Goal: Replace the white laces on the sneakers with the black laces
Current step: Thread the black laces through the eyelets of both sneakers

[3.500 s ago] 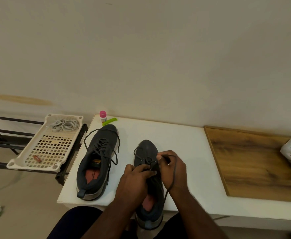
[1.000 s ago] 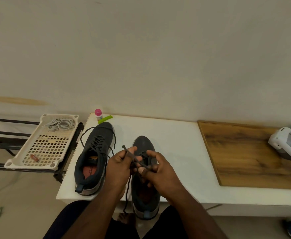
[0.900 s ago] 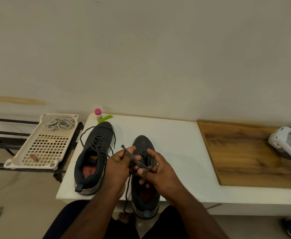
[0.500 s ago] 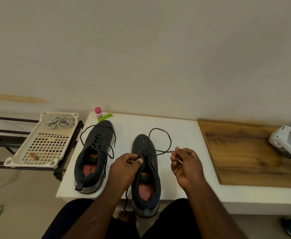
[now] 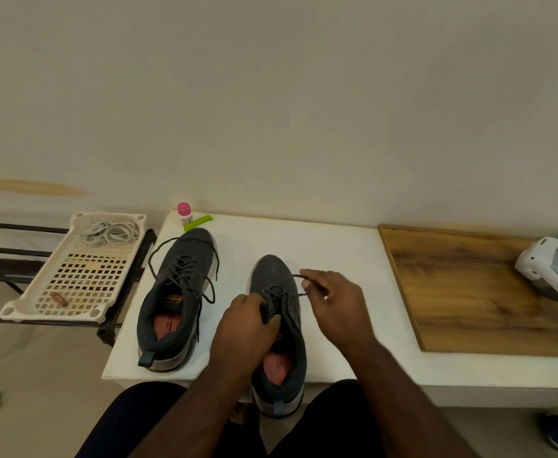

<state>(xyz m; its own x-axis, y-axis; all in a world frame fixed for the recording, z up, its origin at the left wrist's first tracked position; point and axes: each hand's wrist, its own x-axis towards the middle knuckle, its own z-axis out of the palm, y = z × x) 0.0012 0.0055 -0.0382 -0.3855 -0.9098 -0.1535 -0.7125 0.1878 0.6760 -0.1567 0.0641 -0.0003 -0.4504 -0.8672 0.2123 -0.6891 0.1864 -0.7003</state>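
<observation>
right sneaker (image 5: pixel 276 282), tabletop (image 5: pixel 337 259): left hand (image 5: pixel 244 325) grips its tongue, right hand (image 5: pixel 332 300) pinches black lace (image 5: pixel 299 276). insole print on left sneaker (image 5: pixel 178 292) unreadable.

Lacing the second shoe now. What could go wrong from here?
1. The right sneaker overhangs the table edge at its heel; a hard tug by the right hand on the black lace might drag it off.
2. The left hand grips only the tongue area, so the shoe may twist.
3. The left sneaker has loose laces that could snag.

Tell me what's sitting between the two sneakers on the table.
Only bare white table shows between the left sneaker and the right sneaker in the head view; nearer the person, the left hand covers part.
</observation>
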